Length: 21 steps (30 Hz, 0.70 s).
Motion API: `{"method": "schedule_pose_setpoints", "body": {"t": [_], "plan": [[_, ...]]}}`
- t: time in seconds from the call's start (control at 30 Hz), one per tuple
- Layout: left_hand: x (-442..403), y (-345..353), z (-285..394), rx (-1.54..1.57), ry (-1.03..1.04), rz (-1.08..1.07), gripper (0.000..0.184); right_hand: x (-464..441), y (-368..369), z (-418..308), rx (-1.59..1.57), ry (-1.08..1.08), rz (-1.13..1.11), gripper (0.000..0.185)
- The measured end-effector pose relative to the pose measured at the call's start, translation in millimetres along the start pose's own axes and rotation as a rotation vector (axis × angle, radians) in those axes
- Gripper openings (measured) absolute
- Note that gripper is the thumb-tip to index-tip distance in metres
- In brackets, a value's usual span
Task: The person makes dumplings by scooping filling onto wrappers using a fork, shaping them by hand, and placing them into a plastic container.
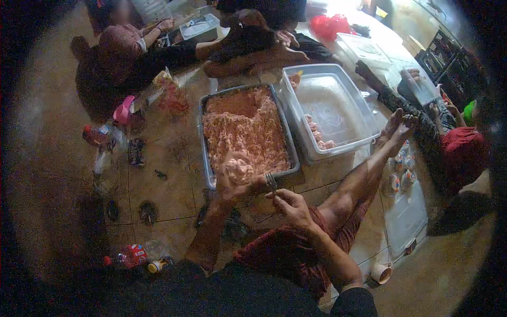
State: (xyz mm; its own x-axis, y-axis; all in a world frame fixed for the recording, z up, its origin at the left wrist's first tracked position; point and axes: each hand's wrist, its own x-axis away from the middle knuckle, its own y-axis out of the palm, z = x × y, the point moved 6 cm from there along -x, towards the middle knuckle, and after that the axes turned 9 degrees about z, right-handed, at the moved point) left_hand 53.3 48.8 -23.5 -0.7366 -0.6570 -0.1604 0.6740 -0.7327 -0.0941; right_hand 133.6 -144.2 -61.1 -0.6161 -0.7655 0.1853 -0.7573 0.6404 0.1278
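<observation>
My left hand (228,190) is cupped round a lump of pinkish, minced-meat-like mixture (240,170), over the near edge of a dark rectangular tray (293,150). The same coarse mixture (248,132) fills much of the tray, with a hollow dug out at its far end. Gripped in my right hand (294,210) is a fork (271,182), its tines pointing up and away from me, close to my left wrist. Right of the tray stands a clear plastic bin (330,150), with several small lumps of mixture (317,134) along its left side.
Bottles (132,255) lie on the tiled floor at lower left, and a pink item (124,109) farther up. A plastic lid (405,214) and a cup (381,273) are at right. Other people sit ahead and at right, including one in a red shirt (465,150).
</observation>
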Motion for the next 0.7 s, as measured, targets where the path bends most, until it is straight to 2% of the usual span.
{"method": "schedule_pose_setpoints", "body": {"t": [0.1, 0.13, 0.17, 0.23, 0.27, 0.3, 0.37, 0.43, 0.47, 0.53, 0.57, 0.63, 0.7], "plan": [[1, 1, -27, 0.034, -0.063, -0.130, 0.043, 4, 5, -9, 0.029, 0.024, 0.004, 0.021], [0, 5, -7, 0.034, -0.063, -0.130, 0.043, 6, 6, -12, 0.057, 0.032, 0.014, 0.020], [-1, 8, 32, -0.006, -0.028, -0.068, 0.044, 5, 6, -4, 0.056, 0.034, 0.014, 0.020], [-3, 9, 42, -0.045, 0.010, -0.008, 0.046, 0, 8, 9, -0.030, -0.110, -0.022, 0.020], [-2, 13, 17, -0.146, 0.116, -0.062, 0.047, -4, 8, 15, -0.030, -0.111, -0.019, 0.020], [0, 16, -11, -0.196, 0.166, -0.093, 0.047, -6, 12, 6, 0.114, -0.309, 0.018, 0.019], [6, 21, -63, -0.363, 0.343, -0.088, 0.046, -5, 13, -15, 0.258, -0.505, 0.056, 0.019], [0, 19, -68, -0.485, 0.469, -0.052, 0.046, 1, 7, -49, 0.593, -0.612, 0.199, 0.018], [-19, 10, -93, 0.009, -0.023, -0.087, 0.045, 1, 2, -46, 0.592, -0.614, 0.198, 0.018], [-9, 11, -34, 0.248, -0.223, -0.163, 0.049, 1, -16, -27, 0.475, -0.419, 0.241, 0.017], [-4, 12, -2, 0.359, -0.330, -0.186, 0.050, 4, -16, -25, 0.475, -0.415, 0.237, 0.017], [-3, 12, 34, 0.097, -0.081, -0.095, 0.054, 7, -15, -7, 0.200, -0.146, 0.119, 0.019], [-4, 16, 72, 0.017, 0.065, 0.002, 0.053, 10, -7, -1, 0.144, -0.113, 0.057, 0.020]]}}
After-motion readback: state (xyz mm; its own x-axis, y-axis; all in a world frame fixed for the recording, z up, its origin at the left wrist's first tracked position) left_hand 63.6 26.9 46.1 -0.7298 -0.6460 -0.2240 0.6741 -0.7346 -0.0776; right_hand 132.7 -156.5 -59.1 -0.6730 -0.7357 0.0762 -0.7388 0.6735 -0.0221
